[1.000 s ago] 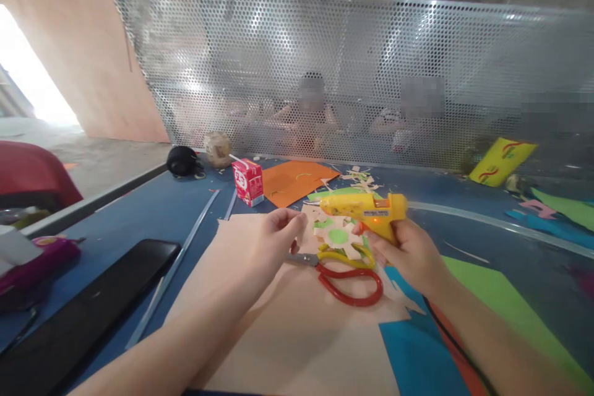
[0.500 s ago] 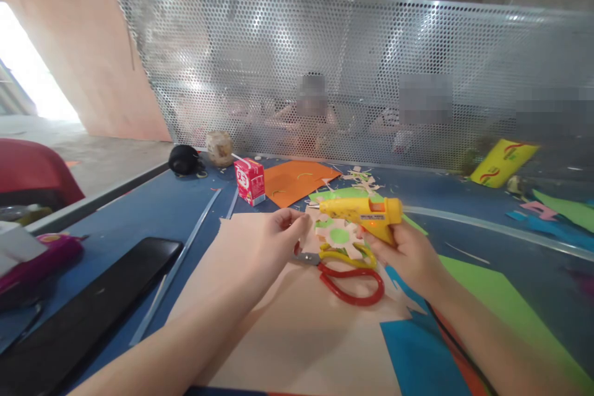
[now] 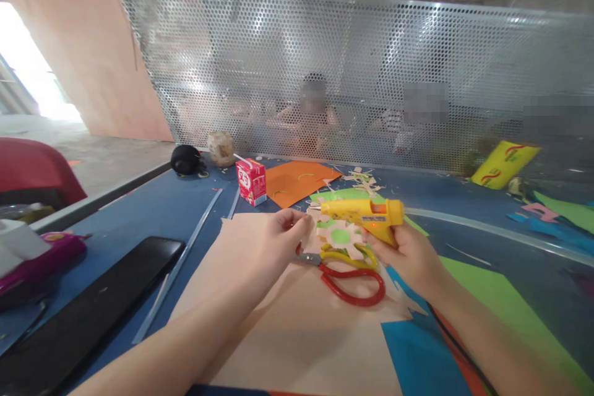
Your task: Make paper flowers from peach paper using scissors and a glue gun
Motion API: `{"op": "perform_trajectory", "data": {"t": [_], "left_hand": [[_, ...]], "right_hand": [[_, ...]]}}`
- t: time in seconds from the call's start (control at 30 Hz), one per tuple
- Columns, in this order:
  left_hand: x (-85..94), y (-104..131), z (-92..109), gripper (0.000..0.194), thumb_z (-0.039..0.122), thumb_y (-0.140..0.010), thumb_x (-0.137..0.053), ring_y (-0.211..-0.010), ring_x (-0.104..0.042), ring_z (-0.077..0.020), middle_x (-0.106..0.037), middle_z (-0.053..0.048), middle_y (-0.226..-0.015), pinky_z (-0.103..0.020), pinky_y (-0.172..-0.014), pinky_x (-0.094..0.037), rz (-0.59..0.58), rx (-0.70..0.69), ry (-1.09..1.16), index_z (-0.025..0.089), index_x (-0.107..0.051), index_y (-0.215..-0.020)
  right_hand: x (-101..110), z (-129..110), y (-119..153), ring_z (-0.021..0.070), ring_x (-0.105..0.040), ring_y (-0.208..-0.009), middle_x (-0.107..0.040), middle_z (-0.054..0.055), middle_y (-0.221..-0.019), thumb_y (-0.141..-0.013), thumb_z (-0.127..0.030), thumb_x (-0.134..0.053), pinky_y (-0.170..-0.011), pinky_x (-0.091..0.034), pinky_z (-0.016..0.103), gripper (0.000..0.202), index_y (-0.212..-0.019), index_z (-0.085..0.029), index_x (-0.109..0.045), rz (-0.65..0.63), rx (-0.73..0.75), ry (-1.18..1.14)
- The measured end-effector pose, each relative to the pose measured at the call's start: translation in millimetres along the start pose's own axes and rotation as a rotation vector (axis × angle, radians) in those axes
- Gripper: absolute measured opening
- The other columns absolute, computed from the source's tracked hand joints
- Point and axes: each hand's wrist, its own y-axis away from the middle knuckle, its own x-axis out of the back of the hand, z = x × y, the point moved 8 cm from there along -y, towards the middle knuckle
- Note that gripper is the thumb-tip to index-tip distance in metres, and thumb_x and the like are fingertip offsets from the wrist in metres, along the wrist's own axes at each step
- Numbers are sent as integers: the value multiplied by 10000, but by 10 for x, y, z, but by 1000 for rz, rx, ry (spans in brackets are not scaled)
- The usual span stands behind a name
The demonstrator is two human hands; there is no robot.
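My right hand (image 3: 408, 253) is wrapped round the handle of a yellow glue gun (image 3: 362, 211), whose nozzle points left toward my left hand (image 3: 286, 238). The fingertips of my left hand are pinched together; whatever they hold is too small to name. Beneath the gun lies a pale paper flower (image 3: 340, 235) with a green centre. Scissors (image 3: 357, 288) with one red and one yellow handle rest on a large pale paper sheet (image 3: 297, 334), their blades partly under my left hand.
A pink drink carton (image 3: 251, 182) stands behind my left hand, beside orange paper (image 3: 301, 179). A long black object (image 3: 93, 309) lies at left. Blue paper (image 3: 417, 352) and green paper (image 3: 505, 303) lie at right. A perforated metal screen (image 3: 278, 62) stands behind, people beyond it.
The view has shifted very slightly. Both hands and the glue gun keep nearly the same positions.
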Motion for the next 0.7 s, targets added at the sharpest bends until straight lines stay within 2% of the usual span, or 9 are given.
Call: {"op": "perform_trajectory", "data": {"t": [0.4, 0.7], "left_hand": [[27, 12, 40, 147, 263, -727, -513, -457, -420, -60, -450, 56, -490, -172, -449, -316, 22, -1, -17, 148, -510, -636], [46, 110, 215, 231, 258, -734, -503, -465, -398, -61, -425, 55, -477, -174, -466, -316, 48, -30, -6, 154, -462, -532]], "right_hand": [[22, -45, -10, 132, -436, -421, -453, -32, -481, -773, -391, -461, -384, -312, 236, 234, -609, -223, -445, 17, 34, 47], [52, -51, -24, 165, -516, -480, -530, 6, -543, -751, -380, -465, -428, -371, 252, 202, -642, -210, -474, 38, 11, 30]]}}
